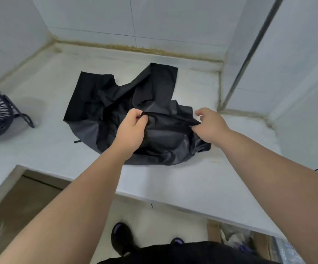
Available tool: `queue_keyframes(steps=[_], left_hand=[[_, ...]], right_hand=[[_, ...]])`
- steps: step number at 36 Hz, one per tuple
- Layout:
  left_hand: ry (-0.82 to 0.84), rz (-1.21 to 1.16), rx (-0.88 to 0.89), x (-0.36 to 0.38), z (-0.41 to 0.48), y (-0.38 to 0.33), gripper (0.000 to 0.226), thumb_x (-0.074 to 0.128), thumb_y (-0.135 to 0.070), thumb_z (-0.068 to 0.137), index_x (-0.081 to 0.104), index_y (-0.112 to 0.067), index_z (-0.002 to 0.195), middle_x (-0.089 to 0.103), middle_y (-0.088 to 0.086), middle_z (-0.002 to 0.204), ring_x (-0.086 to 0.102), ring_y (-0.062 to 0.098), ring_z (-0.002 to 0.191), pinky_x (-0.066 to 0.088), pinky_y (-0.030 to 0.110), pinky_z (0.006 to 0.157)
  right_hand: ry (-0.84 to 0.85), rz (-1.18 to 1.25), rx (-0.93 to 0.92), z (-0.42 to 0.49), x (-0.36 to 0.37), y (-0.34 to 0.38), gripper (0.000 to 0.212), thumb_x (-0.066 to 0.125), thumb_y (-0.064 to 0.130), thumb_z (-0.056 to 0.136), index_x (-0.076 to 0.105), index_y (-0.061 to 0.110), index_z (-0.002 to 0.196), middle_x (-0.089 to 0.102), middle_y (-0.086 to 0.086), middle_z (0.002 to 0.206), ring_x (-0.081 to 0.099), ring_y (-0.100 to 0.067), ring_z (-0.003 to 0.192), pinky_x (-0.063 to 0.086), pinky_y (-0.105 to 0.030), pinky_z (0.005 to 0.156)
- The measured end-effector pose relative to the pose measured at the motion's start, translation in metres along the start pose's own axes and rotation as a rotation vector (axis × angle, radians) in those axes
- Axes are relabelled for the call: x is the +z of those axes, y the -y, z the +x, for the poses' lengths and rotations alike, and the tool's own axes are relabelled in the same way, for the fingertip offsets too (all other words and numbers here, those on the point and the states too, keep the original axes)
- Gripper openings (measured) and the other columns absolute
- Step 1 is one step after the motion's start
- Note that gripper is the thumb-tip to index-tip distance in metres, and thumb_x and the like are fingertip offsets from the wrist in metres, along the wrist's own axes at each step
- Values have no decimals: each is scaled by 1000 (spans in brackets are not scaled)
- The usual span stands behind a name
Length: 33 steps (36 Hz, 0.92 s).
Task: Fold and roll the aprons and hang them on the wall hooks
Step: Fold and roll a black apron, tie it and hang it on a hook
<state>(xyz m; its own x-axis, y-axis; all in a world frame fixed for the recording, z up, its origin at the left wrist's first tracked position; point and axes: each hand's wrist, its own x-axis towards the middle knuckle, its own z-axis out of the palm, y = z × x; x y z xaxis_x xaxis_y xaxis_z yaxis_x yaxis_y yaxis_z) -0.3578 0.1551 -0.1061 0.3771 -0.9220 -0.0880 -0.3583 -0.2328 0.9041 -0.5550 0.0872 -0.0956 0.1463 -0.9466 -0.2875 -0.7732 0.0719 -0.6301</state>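
Head view: your left hand (133, 126) and right hand (209, 126) each pinch one raised edge of the black apron (116, 96), fingers curled on the cloth. Apron lies crumpled on the white counter (173, 187), approx. mid-surface. Step, as judged: spreading before 1st fold. Next req.: pull edge taut, flatten creases.

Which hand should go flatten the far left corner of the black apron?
Probably left. The left hand pinches the apron nearest that corner; the right hand holds its right edge and would have to cross over.
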Motion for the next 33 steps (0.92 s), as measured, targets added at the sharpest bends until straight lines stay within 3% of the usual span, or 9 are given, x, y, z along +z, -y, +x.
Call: queue_keyframes(steps=[6, 8, 14, 17, 21, 24, 27, 29, 33], left_hand=[[-134, -109, 29, -24, -19, -30, 14, 40, -32, 102, 50, -21, 101, 51, -5, 81, 46, 9, 70, 40, 24, 65], [-166, -116, 30, -32, -28, -35, 14, 41, -32, 101, 50, -21, 98, 52, -7, 83, 48, 9, 75, 42, 24, 67], [-51, -333, -64, -67, -64, -42, 31, 60, -45, 85, 59, -14, 86, 61, 4, 85, 58, 20, 83, 50, 36, 80], [155, -366, -123, -88, -85, -36, 25, 70, -37, 81, 70, -15, 91, 73, 6, 98, 69, 25, 95, 54, 46, 88], [155, -441, -134, -126, -118, -19, 11, 60, -24, 93, 69, -17, 91, 73, 2, 87, 68, 22, 82, 55, 29, 66], [162, -608, -169, -154, -137, -10, 26, 52, -40, 96, 66, -19, 101, 75, 1, 95, 72, 18, 81, 56, 29, 61], [148, -640, -225, -182, -158, 3, 32, 50, -45, 96, 65, -18, 106, 75, 0, 92, 73, 17, 78, 56, 28, 56], [194, -609, -246, -199, -171, 17, 36, 49, -48, 95, 65, -19, 109, 75, 1, 99, 72, 18, 85, 57, 30, 63], [363, -473, -221, -236, -203, 56, 48, 67, -63, 76, 65, -25, 105, 73, -2, 103, 70, 13, 94, 56, 27, 79]], right_hand=[[-32, -38, -165, -27, -12, 17, 20, 57, 15, 88, 67, -1, 96, 62, -14, 92, 53, -24, 83, 39, -28, 71], [-149, 5, -199, -38, -16, 21, 22, 53, 7, 89, 65, 4, 106, 56, -7, 96, 50, -21, 85, 37, -25, 72], [-414, 376, -242, -83, -19, 46, 75, 63, 21, 89, 18, 19, 149, 21, -5, 152, 32, -17, 133, 21, -13, 92], [-138, 509, -153, -104, 1, 57, 121, 75, 55, 70, -10, 25, 150, 9, 0, 157, 24, -20, 141, 20, -28, 111], [177, 372, -85, -143, 51, 64, 155, 80, 74, 34, -22, 36, 144, 19, 4, 157, 31, -22, 139, 34, -44, 110], [189, 242, -33, -169, 88, 62, 125, 84, 46, 63, -1, 23, 151, 34, -2, 148, 45, -24, 128, 43, -34, 98], [-26, 181, -67, -197, 119, 71, 22, 66, 27, 84, 59, 11, 97, 63, -6, 94, 63, -29, 91, 49, -32, 72], [-151, 278, -89, -219, 134, 84, 20, 50, 21, 92, 50, 15, 73, 55, -2, 76, 56, -28, 82, 41, -31, 64], [-203, 677, -114, -256, 153, 115, 14, 43, 22, 97, 55, 23, 105, 55, 7, 91, 51, -15, 89, 41, -29, 77]])
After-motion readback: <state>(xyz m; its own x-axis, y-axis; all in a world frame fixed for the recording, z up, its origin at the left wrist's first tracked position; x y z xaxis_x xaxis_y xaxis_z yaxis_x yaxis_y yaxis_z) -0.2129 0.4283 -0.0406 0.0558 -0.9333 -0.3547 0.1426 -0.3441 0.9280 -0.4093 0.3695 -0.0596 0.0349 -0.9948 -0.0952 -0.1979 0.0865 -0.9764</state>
